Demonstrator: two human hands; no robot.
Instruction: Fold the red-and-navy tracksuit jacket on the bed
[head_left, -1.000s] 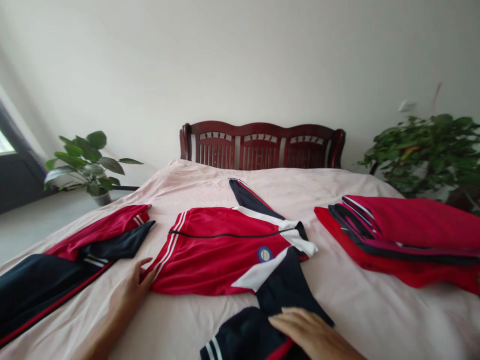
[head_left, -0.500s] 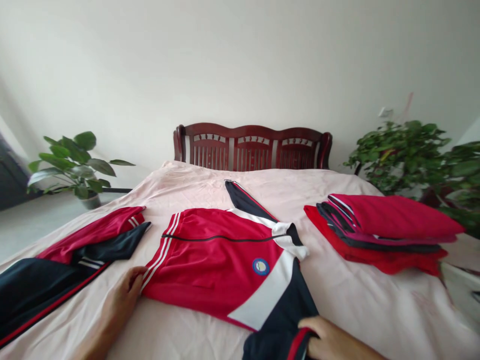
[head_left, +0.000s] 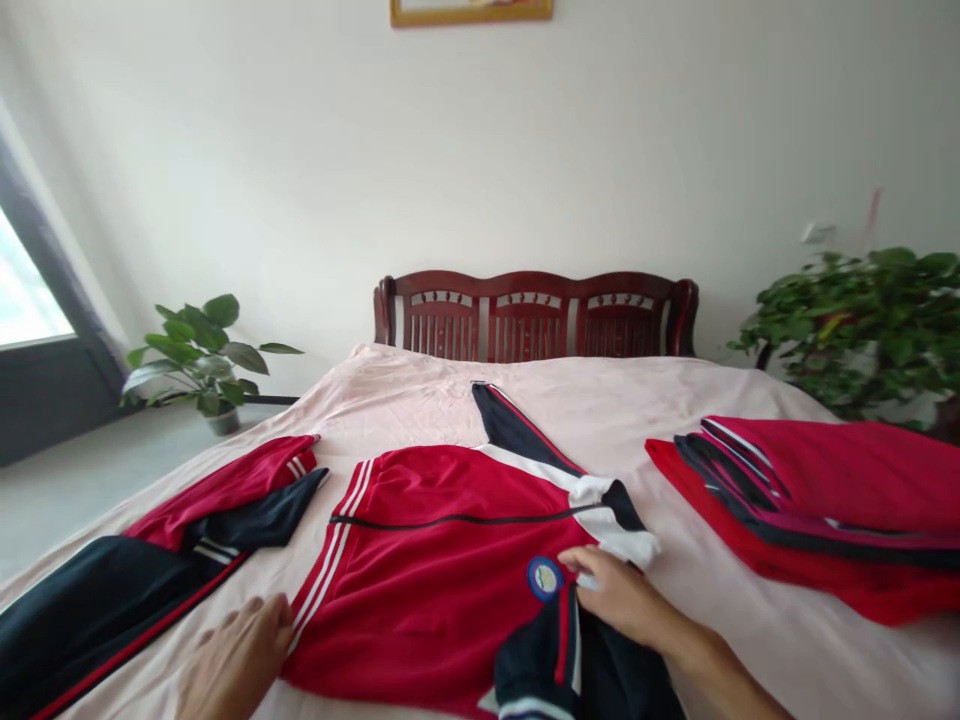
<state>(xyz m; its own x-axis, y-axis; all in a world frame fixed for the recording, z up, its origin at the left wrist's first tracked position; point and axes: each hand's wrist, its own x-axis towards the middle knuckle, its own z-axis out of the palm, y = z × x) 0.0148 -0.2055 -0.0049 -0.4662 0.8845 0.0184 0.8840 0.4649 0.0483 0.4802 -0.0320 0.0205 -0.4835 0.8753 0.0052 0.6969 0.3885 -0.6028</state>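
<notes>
A red track jacket (head_left: 435, 570) with white stripes, navy sleeves and a round blue badge lies spread on the pink bed sheet (head_left: 420, 390). My left hand (head_left: 236, 655) rests at the jacket's lower left hem, fingers loosely curled against the cloth. My right hand (head_left: 622, 600) is closed on the navy sleeve (head_left: 555, 655), which it holds folded over the jacket's front just below the badge. The jacket's other navy sleeve (head_left: 517, 425) stretches toward the headboard.
Another red and navy garment (head_left: 157, 540) lies loose at the left of the bed. A pile of folded red garments (head_left: 817, 500) sits at the right. A dark wooden headboard (head_left: 536, 315) stands behind, with potted plants (head_left: 202, 355) at both sides.
My right hand has carried the navy sleeve from the jacket's lower right up and inward onto its front. My left hand stayed at the hem. The view tilted up.
</notes>
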